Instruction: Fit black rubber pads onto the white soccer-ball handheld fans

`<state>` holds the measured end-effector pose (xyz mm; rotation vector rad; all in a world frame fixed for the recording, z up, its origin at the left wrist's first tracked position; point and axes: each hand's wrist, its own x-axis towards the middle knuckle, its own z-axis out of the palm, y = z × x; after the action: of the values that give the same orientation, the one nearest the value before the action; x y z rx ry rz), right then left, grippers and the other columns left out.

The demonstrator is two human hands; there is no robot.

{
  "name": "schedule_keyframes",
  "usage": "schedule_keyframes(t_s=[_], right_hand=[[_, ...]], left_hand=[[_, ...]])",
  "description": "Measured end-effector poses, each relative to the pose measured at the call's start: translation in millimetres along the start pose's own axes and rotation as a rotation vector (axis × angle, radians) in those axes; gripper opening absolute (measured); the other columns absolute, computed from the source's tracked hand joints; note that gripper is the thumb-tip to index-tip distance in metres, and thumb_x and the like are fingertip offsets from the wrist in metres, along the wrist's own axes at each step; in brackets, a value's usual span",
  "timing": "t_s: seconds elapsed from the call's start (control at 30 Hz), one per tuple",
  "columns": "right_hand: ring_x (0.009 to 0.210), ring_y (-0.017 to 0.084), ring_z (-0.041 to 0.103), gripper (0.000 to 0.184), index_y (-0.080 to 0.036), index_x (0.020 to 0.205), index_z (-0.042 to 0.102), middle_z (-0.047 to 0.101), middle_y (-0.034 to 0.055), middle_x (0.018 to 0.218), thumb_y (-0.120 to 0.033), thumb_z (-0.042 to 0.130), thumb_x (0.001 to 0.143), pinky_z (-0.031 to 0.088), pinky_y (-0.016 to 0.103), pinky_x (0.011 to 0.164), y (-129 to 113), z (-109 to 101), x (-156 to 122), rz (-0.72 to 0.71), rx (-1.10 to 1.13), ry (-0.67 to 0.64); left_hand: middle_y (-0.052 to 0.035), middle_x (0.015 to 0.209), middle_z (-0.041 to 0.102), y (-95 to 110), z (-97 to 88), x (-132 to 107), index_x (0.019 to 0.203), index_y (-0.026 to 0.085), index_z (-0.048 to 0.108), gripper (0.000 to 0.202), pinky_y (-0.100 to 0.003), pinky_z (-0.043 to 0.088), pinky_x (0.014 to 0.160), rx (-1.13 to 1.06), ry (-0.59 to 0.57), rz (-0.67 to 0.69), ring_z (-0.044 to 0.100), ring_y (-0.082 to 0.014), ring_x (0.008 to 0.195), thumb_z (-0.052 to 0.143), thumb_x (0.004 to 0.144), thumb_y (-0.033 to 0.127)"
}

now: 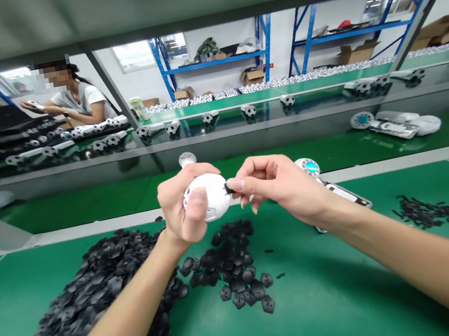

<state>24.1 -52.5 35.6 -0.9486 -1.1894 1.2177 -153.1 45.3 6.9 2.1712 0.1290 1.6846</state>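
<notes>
My left hand (183, 207) is wrapped round a white rounded plastic housing (217, 195), its thumb lying across the front. A small round white end (187, 159) sticks up behind that hand. At the housing's right side, my right hand (270, 183) pinches a small black piece (228, 189) between thumb and fingertips, held against the white surface. Whether the piece sits in an opening cannot be made out. Below the hands lies a loose heap of black pentagon pieces (248, 291) on the green table.
A bigger pile of black pieces (108, 275) spreads at left, thin black strips (432, 212) at right. A white device (344, 193) lies behind my right forearm. Beyond, a conveyor (124, 191) carries white parts (399, 124). A co-worker (82, 100) sits across, near football-patterned pieces (249, 110).
</notes>
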Motion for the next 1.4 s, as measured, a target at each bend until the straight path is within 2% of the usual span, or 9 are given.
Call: schedule_keyframes(t_s=[0.13, 0.27, 0.57, 0.63, 0.73, 0.8, 1.03, 1.23, 1.4], right_hand=[[0.056, 0.007, 0.056, 0.039, -0.017, 0.07, 0.072, 0.068, -0.0043, 0.064, -0.04, 0.104, 0.066, 0.047, 0.02, 0.054, -4.1, 4.6, -1.5, -0.053, -0.029, -0.026], [0.056, 0.008, 0.056, 0.041, -0.017, 0.07, 0.072, 0.068, -0.0039, 0.064, -0.042, 0.103, 0.066, 0.045, 0.021, 0.055, -7.3, 7.6, -3.4, -0.062, -0.06, -0.027], [0.058, 0.011, 0.063, 0.047, -0.017, 0.067, 0.07, 0.07, -0.002, 0.064, -0.045, 0.107, 0.057, 0.055, 0.023, 0.058, -14.0, 10.2, -8.5, 0.051, -0.001, -0.074], [0.059, 0.011, 0.065, 0.047, -0.018, 0.068, 0.07, 0.071, -0.0012, 0.066, -0.047, 0.106, 0.059, 0.057, 0.024, 0.06, -15.6, 9.6, -9.7, 0.05, 0.004, -0.081], [0.063, 0.012, 0.068, 0.043, -0.017, 0.072, 0.072, 0.073, -0.0006, 0.069, -0.044, 0.105, 0.065, 0.06, 0.025, 0.064, -17.4, 9.6, -11.7, 0.016, 0.034, -0.093], [0.064, 0.012, 0.069, 0.04, -0.017, 0.074, 0.073, 0.074, -0.0006, 0.069, -0.042, 0.104, 0.068, 0.061, 0.025, 0.066, -17.8, 10.8, -13.3, 0.001, 0.055, -0.097], [0.064, 0.014, 0.072, 0.044, -0.017, 0.074, 0.07, 0.076, 0.0009, 0.071, -0.046, 0.102, 0.071, 0.063, 0.027, 0.066, -17.1, 17.6, -17.5, -0.035, 0.002, -0.044], [0.064, 0.015, 0.07, 0.04, -0.018, 0.075, 0.07, 0.075, 0.0012, 0.069, -0.047, 0.098, 0.078, 0.057, 0.026, 0.061, -15.7, 21.1, -24.6, -0.141, -0.096, 0.064], [0.066, 0.017, 0.07, 0.037, -0.02, 0.076, 0.069, 0.076, 0.0018, 0.072, -0.047, 0.093, 0.085, 0.053, 0.028, 0.06, -13.6, 20.7, -30.9, -0.214, -0.248, 0.145]], left_hand=[[-0.0026, 0.064, 0.068, 8.5, 2.7, 3.8, 0.087, 0.018, 0.075, 0.037, -0.027, 0.034, 0.041, 0.014, -0.004, 0.035, 0.054, -0.0126, 0.047, 0.055, 0.103, 0.045], [-0.0021, 0.065, 0.068, 10.6, 2.5, 5.2, 0.086, 0.018, 0.075, 0.036, -0.026, 0.035, 0.042, 0.022, 0.001, 0.046, 0.054, -0.012, 0.048, 0.055, 0.102, 0.044], [-0.0048, 0.063, 0.07, 27.8, -4.8, 11.1, 0.081, 0.021, 0.075, 0.037, -0.031, 0.041, 0.044, 0.04, -0.159, -0.068, 0.058, -0.0167, 0.048, 0.056, 0.099, 0.047], [-0.0047, 0.063, 0.069, 29.2, -3.1, 10.9, 0.081, 0.021, 0.076, 0.04, -0.031, 0.04, 0.044, 0.014, -0.131, -0.104, 0.057, -0.0167, 0.047, 0.057, 0.1, 0.051], [-0.0044, 0.066, 0.071, 29.1, 1.0, 9.9, 0.081, 0.021, 0.078, 0.042, -0.03, 0.038, 0.044, -0.019, 0.005, -0.138, 0.057, -0.0155, 0.049, 0.059, 0.099, 0.055], [-0.0038, 0.068, 0.071, 28.8, 3.4, 9.7, 0.082, 0.022, 0.079, 0.04, -0.03, 0.039, 0.045, -0.025, 0.064, -0.115, 0.056, -0.0146, 0.05, 0.06, 0.099, 0.053], [-0.0024, 0.068, 0.07, 30.5, 3.7, 11.0, 0.084, 0.021, 0.077, 0.038, -0.028, 0.04, 0.046, -0.031, 0.04, -0.037, 0.057, -0.0134, 0.052, 0.059, 0.102, 0.05], [-0.0035, 0.069, 0.072, 31.1, 1.9, 10.6, 0.084, 0.023, 0.076, 0.038, -0.032, 0.044, 0.047, 0.143, 0.033, 0.005, 0.06, -0.017, 0.051, 0.055, 0.1, 0.049], [-0.0024, 0.069, 0.069, 30.9, 0.8, 13.9, 0.091, 0.022, 0.073, 0.03, -0.031, 0.044, 0.048, 0.242, 0.009, 0.195, 0.057, -0.0152, 0.051, 0.052, 0.1, 0.041]])
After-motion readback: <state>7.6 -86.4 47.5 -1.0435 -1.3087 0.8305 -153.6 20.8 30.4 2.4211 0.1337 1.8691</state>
